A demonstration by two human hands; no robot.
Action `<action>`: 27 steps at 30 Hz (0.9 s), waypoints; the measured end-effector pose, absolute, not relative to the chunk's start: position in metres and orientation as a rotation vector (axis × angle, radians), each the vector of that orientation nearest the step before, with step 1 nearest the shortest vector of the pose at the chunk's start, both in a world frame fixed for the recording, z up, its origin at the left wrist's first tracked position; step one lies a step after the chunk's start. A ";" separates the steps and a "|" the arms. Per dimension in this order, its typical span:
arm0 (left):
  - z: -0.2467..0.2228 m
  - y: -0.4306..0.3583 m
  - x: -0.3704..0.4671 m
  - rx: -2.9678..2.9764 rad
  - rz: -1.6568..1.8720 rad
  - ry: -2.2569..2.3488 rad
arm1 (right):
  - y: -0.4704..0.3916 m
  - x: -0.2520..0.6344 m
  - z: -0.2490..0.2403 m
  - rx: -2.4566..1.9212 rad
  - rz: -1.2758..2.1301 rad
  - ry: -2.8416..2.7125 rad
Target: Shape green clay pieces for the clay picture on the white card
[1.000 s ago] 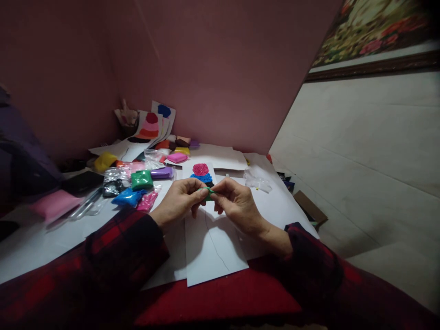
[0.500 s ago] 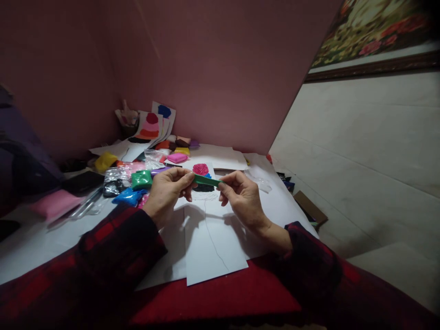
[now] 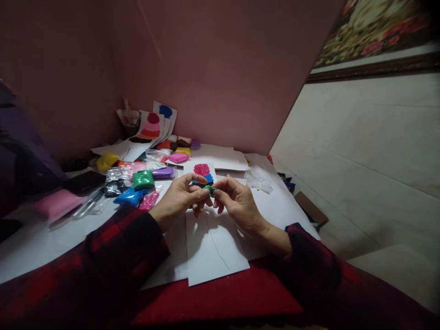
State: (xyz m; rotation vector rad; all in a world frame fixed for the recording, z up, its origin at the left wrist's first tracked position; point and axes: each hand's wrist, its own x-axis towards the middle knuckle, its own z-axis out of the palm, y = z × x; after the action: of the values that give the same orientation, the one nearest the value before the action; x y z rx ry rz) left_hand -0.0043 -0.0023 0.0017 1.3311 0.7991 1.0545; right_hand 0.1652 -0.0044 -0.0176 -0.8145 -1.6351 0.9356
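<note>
A small lump of green modelling clay (image 3: 210, 189) is pinched between my two hands, above a white sheet of paper. My left hand (image 3: 180, 195) grips it with thumb and fingers from the left. From the other side my right hand (image 3: 239, 200) holds it between thumb and forefinger. Beneath them lies the paper (image 3: 216, 256), with a thin curved line drawn down it. At its far end are a crimson clay patch (image 3: 201, 169) and a blue clay patch (image 3: 207, 178); my hands partly cover the artwork there.
To the left lie several clay packets, among them a green packet (image 3: 143, 179), a blue packet (image 3: 129, 197) and a purple packet (image 3: 163, 173). Finished clay pictures (image 3: 151, 126) lean at the back wall. A clear plastic bag (image 3: 259, 182) rests on the right. Red cloth (image 3: 220, 293) covers the near edge.
The green clay was stretched as a strip between my hands; it is now a short, bunched lump. My hands have come closer together and slightly lower.
</note>
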 end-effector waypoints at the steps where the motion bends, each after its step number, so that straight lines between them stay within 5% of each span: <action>1: 0.002 -0.002 -0.005 1.341 1.028 0.822 | -0.005 0.165 -0.017 -0.809 0.937 -1.639; 27: 0.007 -0.004 -0.003 1.346 1.117 0.855 | -0.007 0.164 -0.015 -0.928 0.811 -1.678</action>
State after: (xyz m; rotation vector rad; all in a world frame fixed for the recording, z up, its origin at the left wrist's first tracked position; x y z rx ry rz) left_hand -0.0028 -0.0039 0.0066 1.3463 0.8553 1.1174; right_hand 0.1644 -0.0073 -0.0149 -0.9284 -1.6783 0.8113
